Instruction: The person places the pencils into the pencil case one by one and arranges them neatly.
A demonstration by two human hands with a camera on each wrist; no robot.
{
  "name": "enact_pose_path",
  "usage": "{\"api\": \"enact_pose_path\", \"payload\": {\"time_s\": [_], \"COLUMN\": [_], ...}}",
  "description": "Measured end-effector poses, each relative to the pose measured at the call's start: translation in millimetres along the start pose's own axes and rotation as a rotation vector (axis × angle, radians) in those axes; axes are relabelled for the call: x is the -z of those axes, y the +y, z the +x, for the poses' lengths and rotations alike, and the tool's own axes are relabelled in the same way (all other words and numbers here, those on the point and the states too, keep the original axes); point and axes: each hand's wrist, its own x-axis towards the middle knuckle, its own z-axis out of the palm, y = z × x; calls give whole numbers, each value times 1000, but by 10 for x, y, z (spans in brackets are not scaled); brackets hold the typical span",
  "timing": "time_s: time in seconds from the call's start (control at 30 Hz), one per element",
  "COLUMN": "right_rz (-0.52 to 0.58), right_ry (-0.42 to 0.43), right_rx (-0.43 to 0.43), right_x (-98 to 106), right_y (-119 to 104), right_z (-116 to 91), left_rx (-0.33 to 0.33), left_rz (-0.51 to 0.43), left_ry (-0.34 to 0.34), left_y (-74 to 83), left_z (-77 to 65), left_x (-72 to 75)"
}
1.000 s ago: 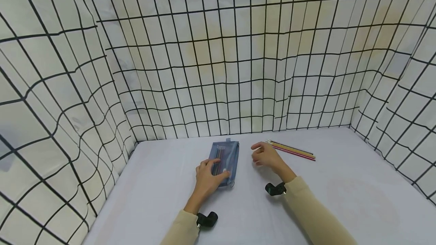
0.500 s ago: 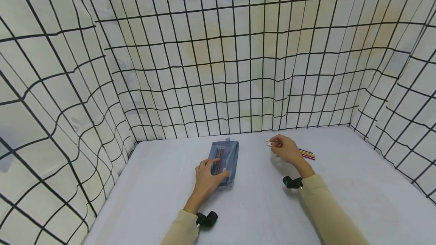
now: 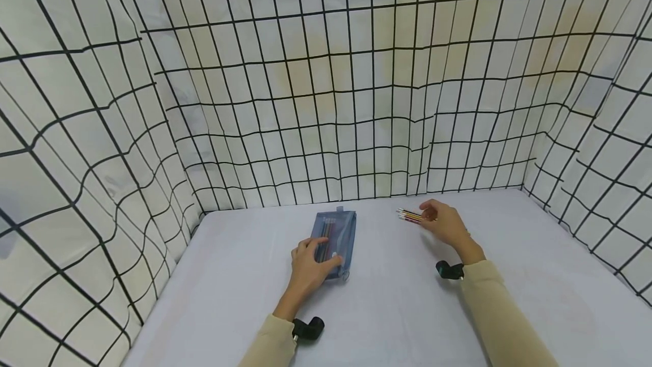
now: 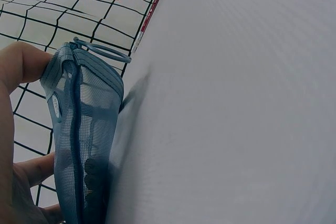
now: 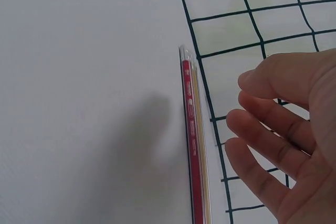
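Note:
A blue mesh pencil case (image 3: 348,237) lies flat on the table, with several pencils showing through its top. My left hand (image 3: 308,268) rests on it, thumb and fingers spread over the top face; the left wrist view shows its zipped side (image 4: 79,108) and a ring pull at the end. To the right lies a bundle of several pencils (image 3: 409,216), red and yellow among them. Over this bundle hovers my right hand (image 3: 449,226), hiding most of it in the head view. In the right wrist view its loosely bent fingers (image 5: 262,166) are apart from the red pencil (image 5: 191,129).
A white cloth covers the table (image 3: 377,299). Behind it and at both sides hangs a white sheet with a black grid (image 3: 326,101). Dark wrist cameras sit at the left cuff (image 3: 308,329) and the right cuff (image 3: 449,269).
My right hand has moved rightward from beside the pencils' near-left end to above them, covering their far-right part. My left hand and the pencil case have stayed in place.

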Motion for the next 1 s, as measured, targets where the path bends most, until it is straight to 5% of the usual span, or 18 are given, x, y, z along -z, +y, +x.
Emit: {"api": "enact_pose_path", "payload": {"time_s": [1.0], "right_rz": [-141], "right_ry": [-107], "right_rx": [-58], "right_x": [78], "right_y": [252], "right_z": [-12], "left_rx": [-15], "left_rz": [8], "left_ry": [4], "left_y": [-4], "left_z": [-6], "left_x": [1]}}
